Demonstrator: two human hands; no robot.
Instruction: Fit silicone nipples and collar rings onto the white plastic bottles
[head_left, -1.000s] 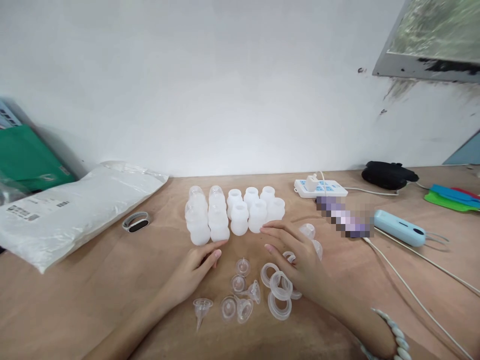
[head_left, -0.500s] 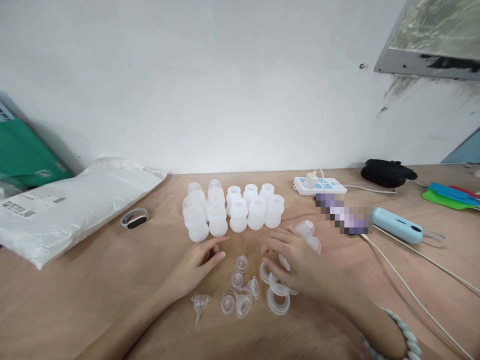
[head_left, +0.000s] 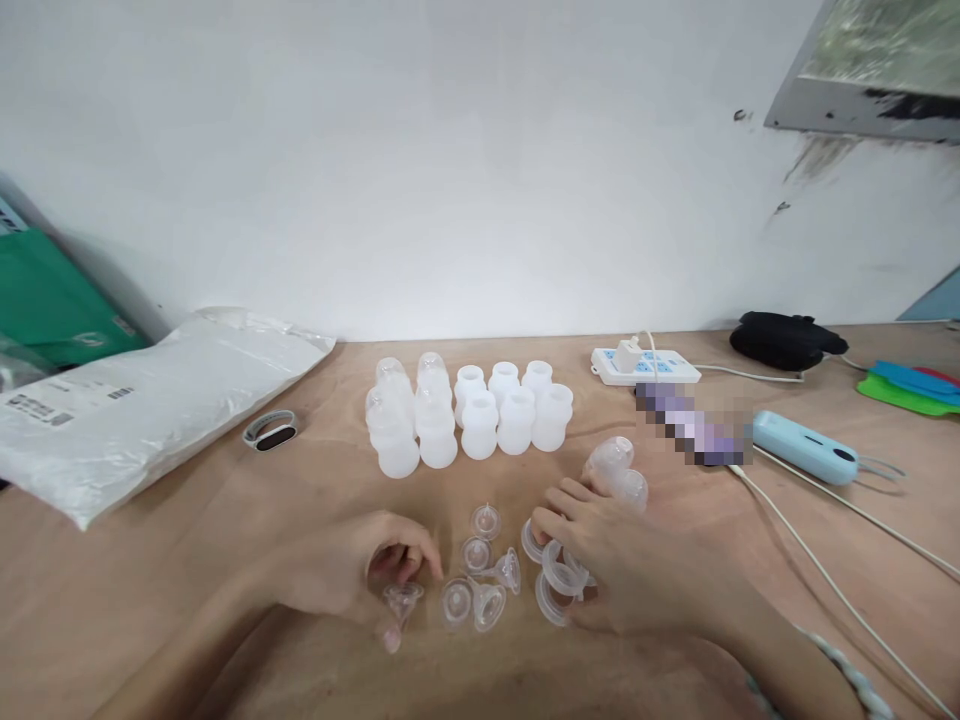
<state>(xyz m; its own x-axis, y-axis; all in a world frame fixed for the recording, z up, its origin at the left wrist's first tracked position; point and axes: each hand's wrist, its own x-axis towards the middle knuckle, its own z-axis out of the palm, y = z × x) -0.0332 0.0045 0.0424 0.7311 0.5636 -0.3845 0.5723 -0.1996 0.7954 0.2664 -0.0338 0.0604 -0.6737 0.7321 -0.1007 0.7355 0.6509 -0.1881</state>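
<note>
The left hand [head_left: 349, 578] lies low on the wooden tabletop [head_left: 180, 530]. Its fingers are curled in tight, and thumb and forefinger are closed on the rim of a funnel-shaped clear teat [head_left: 403, 598]. The teat sits at the hand's three o'clock side, its narrow stem pointing toward six o'clock. Farther toward three o'clock, between the two hands, lie the loose clear teats [head_left: 480, 580], close together, some upright and some tipped over.

The right hand [head_left: 622, 565] rests palm down, fingers bent and a little spread over a small heap of clear rings [head_left: 556, 590]. The fingertips touch the rings, but the fingers cover too much of them to tell whether any ring is actually gripped. Just beside this hand, at its twelve o'clock, two clear dome caps [head_left: 619, 468] lie on the wood.

At twelve o'clock from both hands stands a tight cluster of white silicone bottles [head_left: 480, 425]. Those at its nine o'clock end wear clear domes, and the others are open at the neck. Toward ten o'clock a grey wristband [head_left: 270, 430] lies near a white plastic bag [head_left: 142, 400]. Toward one o'clock sits a white power strip [head_left: 645, 365] with a plug in it. At two o'clock a light blue device [head_left: 802, 448] lies among white cables, and a black object [head_left: 784, 340] sits beyond it by the wall.
</note>
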